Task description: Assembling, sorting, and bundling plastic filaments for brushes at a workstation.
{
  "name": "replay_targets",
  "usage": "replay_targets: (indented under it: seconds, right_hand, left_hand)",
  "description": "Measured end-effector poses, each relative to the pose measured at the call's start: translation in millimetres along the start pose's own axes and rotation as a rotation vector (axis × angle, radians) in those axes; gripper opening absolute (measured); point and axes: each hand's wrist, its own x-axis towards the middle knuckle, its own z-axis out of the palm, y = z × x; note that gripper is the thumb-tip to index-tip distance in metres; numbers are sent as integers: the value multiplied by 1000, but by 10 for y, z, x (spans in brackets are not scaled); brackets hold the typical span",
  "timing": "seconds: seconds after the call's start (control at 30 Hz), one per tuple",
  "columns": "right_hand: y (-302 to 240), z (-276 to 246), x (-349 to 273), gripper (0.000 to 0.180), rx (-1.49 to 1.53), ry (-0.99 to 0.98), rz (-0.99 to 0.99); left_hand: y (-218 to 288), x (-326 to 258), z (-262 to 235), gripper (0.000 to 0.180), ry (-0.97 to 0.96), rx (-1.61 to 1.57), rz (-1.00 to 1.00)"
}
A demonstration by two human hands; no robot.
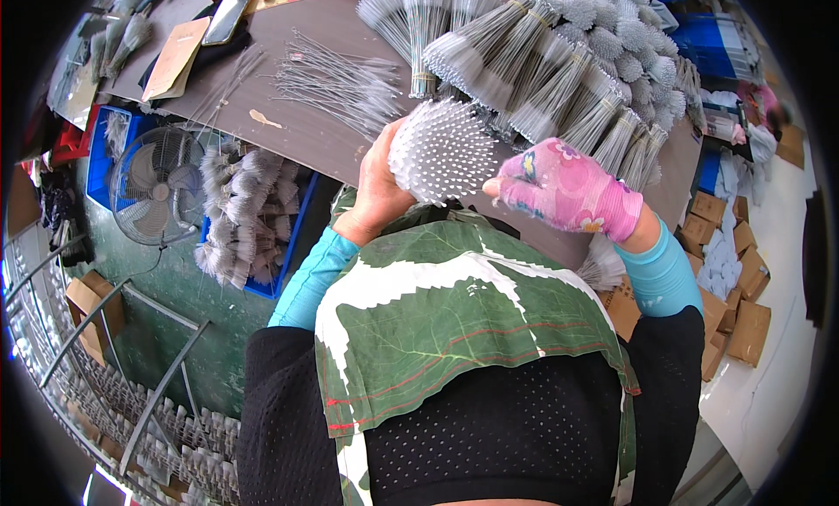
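Note:
My left hand (pixel 381 181), bare, is wrapped round a thick bundle of thin wire brushes (pixel 441 152). The bundle's rounded end of white-tipped grey bristles faces up, in front of my apron. My right hand (pixel 568 187) wears a pink flowered glove with a bare fingertip showing. Its fingers are curled together close to the bundle's right side; whatever they pinch, if anything, is too small to make out. Loose wire brushes (pixel 336 82) lie spread on the brown table beyond my left hand. Tied brush bundles (pixel 533 69) are piled beyond my right hand.
A phone (pixel 229 17) and a tan notebook (pixel 177 58) lie at the table's far left. Below its left edge stand a fan (pixel 159 187) and a blue crate (pixel 306 211) of brush bundles. Cardboard boxes (pixel 750 283) sit on the floor at right. A metal rack (pixel 162 392) is lower left.

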Motion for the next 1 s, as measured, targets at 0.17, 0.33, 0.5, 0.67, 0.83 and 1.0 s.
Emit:
replay_targets:
  seconds: [0.17,0.33,0.5,0.67,0.83,1.0]
  right_hand:
    - [25,-11,40,31,-113,1,-40]
    - [-23,6,62,33,-274,53,-78]
    - [-30,31,71,34,-378,76,-88]
    - [20,-12,47,33,-210,81,-84]
    - [80,-36,9,33,-50,1,-10]
    - [64,-7,22,33,16,4,15]
  left_hand:
    - [-2,-22,36,60,28,-61,-46]
    - [-11,-33,31,58,23,-48,-107]
    - [-42,-36,41,57,-4,-47,-133]
    - [-22,-22,22,58,5,-55,-117]
    - [6,-11,19,59,14,-54,-90]
    - [40,-9,20,58,19,-24,-70]
